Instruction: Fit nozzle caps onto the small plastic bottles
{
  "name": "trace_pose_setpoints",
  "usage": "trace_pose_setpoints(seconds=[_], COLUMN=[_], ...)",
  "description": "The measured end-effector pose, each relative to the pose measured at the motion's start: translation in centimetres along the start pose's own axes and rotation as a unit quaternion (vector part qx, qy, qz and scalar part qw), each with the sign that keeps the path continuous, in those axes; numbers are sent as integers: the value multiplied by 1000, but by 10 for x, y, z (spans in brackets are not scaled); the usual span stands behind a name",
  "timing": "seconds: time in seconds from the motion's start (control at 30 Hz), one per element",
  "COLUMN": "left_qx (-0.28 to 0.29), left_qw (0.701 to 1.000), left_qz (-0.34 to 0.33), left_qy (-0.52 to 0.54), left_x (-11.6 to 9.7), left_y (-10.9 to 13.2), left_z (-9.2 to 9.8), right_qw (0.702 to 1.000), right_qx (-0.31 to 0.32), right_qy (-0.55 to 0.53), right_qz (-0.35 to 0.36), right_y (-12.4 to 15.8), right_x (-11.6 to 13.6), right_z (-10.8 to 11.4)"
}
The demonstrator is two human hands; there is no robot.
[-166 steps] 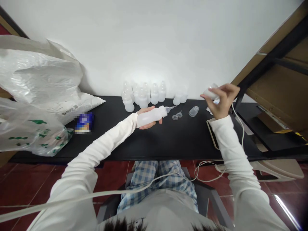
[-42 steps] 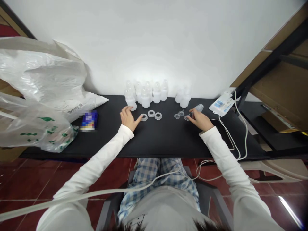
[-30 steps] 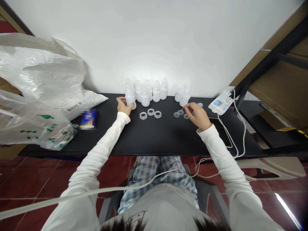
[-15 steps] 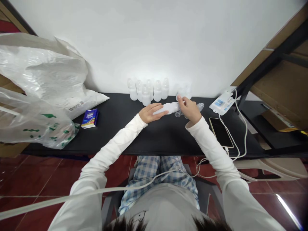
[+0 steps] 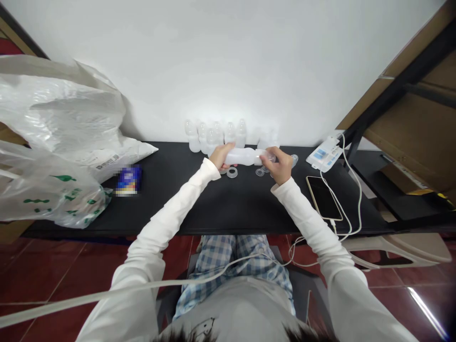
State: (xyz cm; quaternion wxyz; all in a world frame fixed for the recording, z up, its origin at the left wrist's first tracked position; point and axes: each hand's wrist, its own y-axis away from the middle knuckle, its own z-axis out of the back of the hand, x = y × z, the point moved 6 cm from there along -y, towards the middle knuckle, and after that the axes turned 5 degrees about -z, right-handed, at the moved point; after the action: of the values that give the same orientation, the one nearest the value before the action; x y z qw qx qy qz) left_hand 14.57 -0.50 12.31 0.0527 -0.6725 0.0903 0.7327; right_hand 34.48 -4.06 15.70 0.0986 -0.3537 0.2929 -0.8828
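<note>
Fingers of the left hand [image 5: 221, 156], thumb on top and the others curled beneath, grip the body of a white bottle [image 5: 242, 156], which lies on its side at the centre of the frame, its neck toward the right. Right-hand fingers pinch a clear-topped piece [image 5: 262, 154] at that neck; the right hand [image 5: 281, 166] hides part of it, so I cannot tell how far it is seated. I judge the step in hand to be fitting this top to the bottle. The next move seems to call for a steady left grip, with the piece square to the neck and pressed or turned home.

Beyond the sleeves, right of centre, a phone [image 5: 324, 198] rests on the black table [image 5: 245, 204] with a cable plugged in. Farther up, in mid-frame, one pale ring [image 5: 232, 172] lies just below the bottle, another partly hidden by the left hand. Small clear discs [image 5: 260, 172] sit under the right hand, and a clear cover [image 5: 294, 159] pokes out to its right. Farthest off, capped bottles [image 5: 192, 137] stand upright along the white wall [image 5: 228, 57], left of centre; the paler bottles [image 5: 268, 137] right of them blur into it
</note>
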Motion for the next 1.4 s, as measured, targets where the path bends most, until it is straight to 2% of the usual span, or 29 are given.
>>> trace_pose_setpoints(seconds=[0.1, 0.2, 0.33, 0.43, 0.5, 0.57, 0.63, 0.67, 0.73, 0.77, 0.83, 0.9, 0.93, 1.07, 1.17, 1.23, 1.3, 1.37, 1.4], left_qx=[58, 88, 101, 116, 129, 118, 61, 20, -47, -69, -92, -109, -118, -155, -152, -124, -84, -32, -8], left_qw=[994, 989, 980, 971, 969, 980, 997, 997, 972, 949, 899, 868, 864, 887, 935, 967, 989, 998, 999], left_qz=[91, 121, 169, 206, 209, 154, 29, -49, -204, -273, -377, -420, -424, -381, -284, -200, -110, -30, -17], left_qy=[10, 3, -15, -25, -35, -40, -44, -53, -103, -138, -205, -242, -245, -207, -145, -94, -57, -46, -46], left_x=[3, -3, -10, -10, -6, -2, -3, -5, -11, -15, -20, -23, -23, -22, -17, -11, -4, 2, 3], left_y=[3, 10, 15, 14, 11, 5, 0, 1, 9, 15, 27, 34, 34, 24, 10, 4, 1, 2, 3], left_z=[2, 3, 2, 1, 0, 0, 3, 5, 7, 6, 3, 3, 6, 18, 23, 22, 20, 16, 14], right_qw=[995, 978, 943, 927, 927, 939, 960, 972, 988, 986, 955, 921, 915, 933, 968, 982, 981, 971, 965], right_qx=[58, 105, 143, 193, 210, 184, 132, 103, 77, 98, 185, 252, 256, 187, 131, 110, 116, 141, 156], right_qy=[9, 19, 40, 50, 46, 24, -24, -55, -113, -136, -172, -211, -233, -283, -211, -138, -90, -69, -64], right_qz=[81, 181, 298, 318, 307, 288, 246, 205, 70, -14, -155, -209, -207, -121, -13, 62, 127, 181, 201], right_y=[8, 15, 21, 22, 21, 18, 12, 8, 0, -3, -2, 0, -1, -4, -3, 1, 5, 11, 13], right_x=[-1, 0, 7, 10, 11, 13, 13, 10, -2, -9, -19, -18, -15, -5, -2, -1, 1, 2, 2], right_z=[-3, -7, -9, -10, -8, -2, 5, 8, 7, 2, -15, -27, -30, -23, -12, -4, 0, 2, 3])
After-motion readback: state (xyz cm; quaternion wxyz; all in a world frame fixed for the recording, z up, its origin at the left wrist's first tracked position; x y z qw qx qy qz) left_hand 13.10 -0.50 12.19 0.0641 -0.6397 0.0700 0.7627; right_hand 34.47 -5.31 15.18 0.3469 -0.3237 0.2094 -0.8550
